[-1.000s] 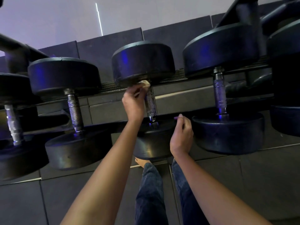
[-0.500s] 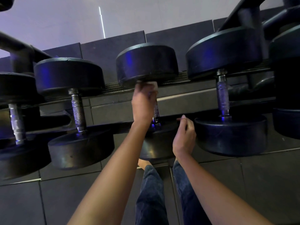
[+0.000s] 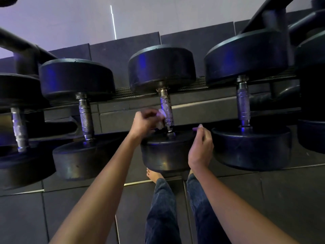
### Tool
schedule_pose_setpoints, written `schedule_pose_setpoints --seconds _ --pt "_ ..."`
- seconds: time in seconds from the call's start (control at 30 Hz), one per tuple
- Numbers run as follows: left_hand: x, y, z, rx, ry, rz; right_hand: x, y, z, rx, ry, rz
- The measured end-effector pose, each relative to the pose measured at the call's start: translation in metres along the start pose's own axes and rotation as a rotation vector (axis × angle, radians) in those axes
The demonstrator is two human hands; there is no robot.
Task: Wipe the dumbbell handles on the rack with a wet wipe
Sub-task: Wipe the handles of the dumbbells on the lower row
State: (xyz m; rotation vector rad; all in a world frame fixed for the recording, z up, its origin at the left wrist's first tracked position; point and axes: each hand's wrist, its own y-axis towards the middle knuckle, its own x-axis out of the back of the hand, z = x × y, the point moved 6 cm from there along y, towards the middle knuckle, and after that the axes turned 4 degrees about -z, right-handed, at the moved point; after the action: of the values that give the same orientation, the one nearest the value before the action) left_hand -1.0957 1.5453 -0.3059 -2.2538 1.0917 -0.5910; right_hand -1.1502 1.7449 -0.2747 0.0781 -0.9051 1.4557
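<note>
Now the left hand [image 3: 146,122] pinches a wipe [image 3: 161,111] against the low end of the middle dumbbell's handle [image 3: 165,104] on the rack [image 3: 202,110]. The right hand [image 3: 200,150], loosely curled and holding nothing, rests against its near weight [image 3: 163,152].

Dim light leaves blue-violet glints on the black dumbbell heads [image 3: 161,66] above and below the fingers [image 3: 200,131]; a thin white light strip [image 3: 113,22] glares far above them. The left hand [image 3: 144,122] and wet wipe [image 3: 161,113] blur in motion; the rack [image 3: 202,104] bows at the frame edges.
</note>
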Motion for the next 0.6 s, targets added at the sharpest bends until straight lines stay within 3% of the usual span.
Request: schedule_pose_setpoints --seconds 0.1,0.3,0.37,0.47,0.6 --pt "-0.001 -0.007 0.003 -0.029 0.205 0.034 0.0 -0.001 0.003 0.012 0.011 -0.004" --pt "-0.006 0.013 -0.037 -0.239 0.089 -0.272 0.0 -0.002 0.0 0.01 0.016 0.002" --pt "-0.009 0.001 -0.032 -0.238 0.173 -0.221 -0.001 -0.002 -0.001 -0.006 0.018 0.008" --pt "-0.024 -0.02 -0.023 -0.228 0.51 0.052 0.0 -0.001 0.0 -0.015 0.017 -0.001" --pt "-0.028 -0.011 -0.046 -0.362 0.613 -0.039 0.0 -0.001 0.0 -0.017 0.006 0.0"
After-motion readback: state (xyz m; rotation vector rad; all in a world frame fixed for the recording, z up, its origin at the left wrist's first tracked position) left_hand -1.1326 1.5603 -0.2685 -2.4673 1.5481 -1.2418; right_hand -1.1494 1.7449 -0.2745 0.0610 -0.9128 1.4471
